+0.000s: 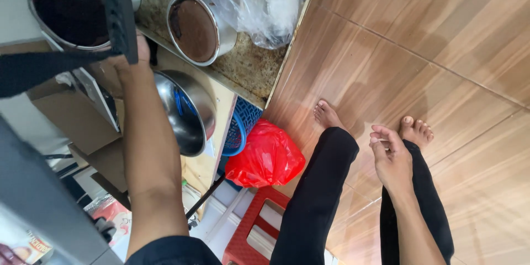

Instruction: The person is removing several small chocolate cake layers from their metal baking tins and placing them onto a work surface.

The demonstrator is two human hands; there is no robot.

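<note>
Looking down from head height, a person is standing barefoot on a wood-patterned tile floor beside a speckled stone counter. Their left hand is reaching up to a black grid-textured handle or strap at the counter edge; the fingers are mostly hidden behind it, so I cannot tell whether they are gripping it or only pressing against it. Their right hand is hanging free by the thigh, fingers loosely curled and holding nothing.

The black piece is looking stiff and ridged, which should be giving a sure, non-slip hold along its length, and it seems light.

Two round steel tins are sitting near that hand. The larger tin is filled nearly to the rim with a dark brown powder; the smaller tin, further along the counter, is holding a lighter brown powder. Both would likely be heavy for their size and apt to spill if tipped. A crumpled clear plastic bag is lying beside the smaller tin. Below the forearm, an empty shiny steel bowl is resting on a lower ledge, smooth and likely slippery. A red plastic bag is sitting on a red stool, touching a blue basket.
</note>
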